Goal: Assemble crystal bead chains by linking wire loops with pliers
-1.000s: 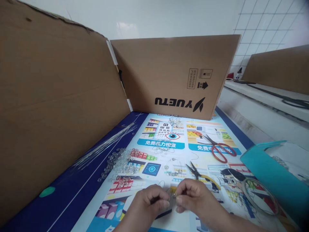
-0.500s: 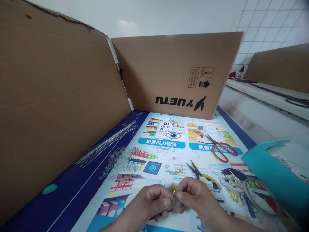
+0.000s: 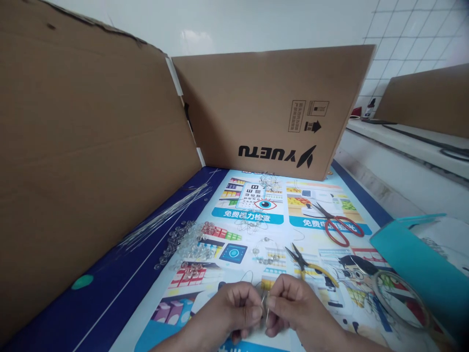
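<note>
Side by side at the front of the table, my left hand (image 3: 232, 308) and my right hand (image 3: 295, 308) are both closed in a pinch. Between the fingertips runs a short stretch of thin shiny wire (image 3: 267, 313); whether a bead is on it cannot be made out. A fine curved strand (image 3: 247, 275) rises above my left fingers. Just beyond my hands lies a ring of wire with clear beads (image 3: 266, 252). Yellow-handled pliers (image 3: 302, 262), jaws apart, rest beyond my right hand.
Loose clear beads (image 3: 190, 244) and a bundle of straight wires (image 3: 164, 215) lie at left. Red-handled scissors (image 3: 335, 225), a wire coil (image 3: 399, 300) and a teal box (image 3: 410, 259) are at right. Cardboard panels (image 3: 271, 107) stand behind and left.
My fingertips have shifted slightly against each other, and the wire between them now stands more upright. The whole view has moved a little; the things on the table lie as before.
</note>
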Demonstrator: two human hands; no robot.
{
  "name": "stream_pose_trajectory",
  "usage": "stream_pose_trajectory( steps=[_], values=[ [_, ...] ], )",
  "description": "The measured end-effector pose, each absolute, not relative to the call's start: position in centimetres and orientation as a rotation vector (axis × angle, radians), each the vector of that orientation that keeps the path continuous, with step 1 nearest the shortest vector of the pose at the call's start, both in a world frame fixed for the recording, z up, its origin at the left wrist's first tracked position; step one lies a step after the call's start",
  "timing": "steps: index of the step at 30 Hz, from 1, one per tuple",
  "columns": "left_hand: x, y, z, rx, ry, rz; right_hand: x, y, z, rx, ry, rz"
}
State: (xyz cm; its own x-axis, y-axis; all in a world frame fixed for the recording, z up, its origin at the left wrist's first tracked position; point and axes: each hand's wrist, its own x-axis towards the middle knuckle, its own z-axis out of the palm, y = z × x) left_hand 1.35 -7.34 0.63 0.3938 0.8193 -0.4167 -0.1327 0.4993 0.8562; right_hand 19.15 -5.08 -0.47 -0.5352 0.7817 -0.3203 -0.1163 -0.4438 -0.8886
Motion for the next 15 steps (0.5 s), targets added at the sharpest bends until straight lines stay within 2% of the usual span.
stream_pose_trajectory(
  steps=[7,10,12,15],
  values=[
    [1.5,-7.4,0.5,0.906,1.016,0.679,19.3,-5.1,-0.7,-1.036,-1.183,2.015],
    [0.9,-7.2,1.3,1.083,1.12,0.691,19.7,-4.7,0.0,-1.115,-1.427,1.968],
    [0.4,-7.1,2.0,1.265,1.228,0.71,19.9,-4.7,0.2,-1.166,-1.843,1.806],
    [-0.2,-7.1,2.7,1.489,1.403,0.623,20.4,-5.7,-0.2,-1.008,-2.696,1.218]
  ],
)
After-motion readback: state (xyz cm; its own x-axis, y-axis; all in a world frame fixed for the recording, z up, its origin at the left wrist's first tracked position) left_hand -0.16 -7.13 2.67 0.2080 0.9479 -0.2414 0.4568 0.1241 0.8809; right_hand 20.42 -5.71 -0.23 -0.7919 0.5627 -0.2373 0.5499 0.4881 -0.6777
